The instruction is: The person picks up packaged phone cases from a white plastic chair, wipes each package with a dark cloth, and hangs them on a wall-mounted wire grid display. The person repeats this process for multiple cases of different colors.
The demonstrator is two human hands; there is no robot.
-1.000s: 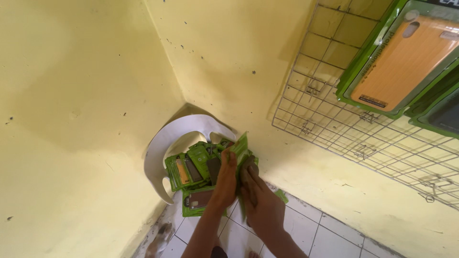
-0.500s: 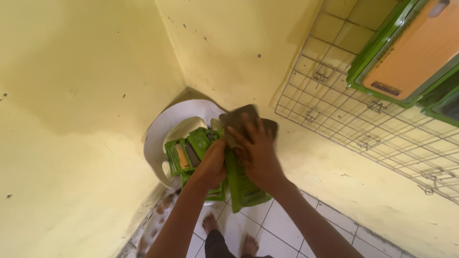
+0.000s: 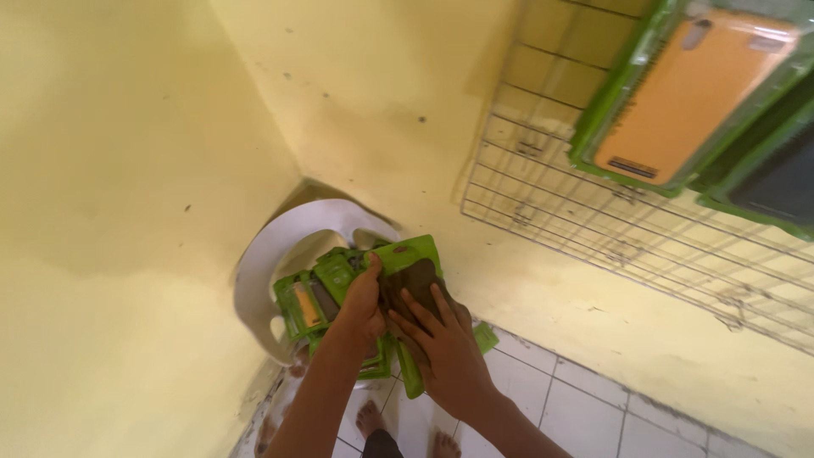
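Yellow painted walls meet in a corner, where a white plastic chair (image 3: 270,271) stands on pale floor tiles (image 3: 585,407). On this chair lie green packaged phone cases (image 3: 315,293). Above it, the left hand (image 3: 363,298) and right hand (image 3: 441,343) both grip, fingers closed, a green pack with dark case (image 3: 413,265). Right of the chair hangs a wire grid rack (image 3: 593,229)

Green packs (image 3: 407,280) — held, orange-faced pack (image 3: 687,93) seemingly hung
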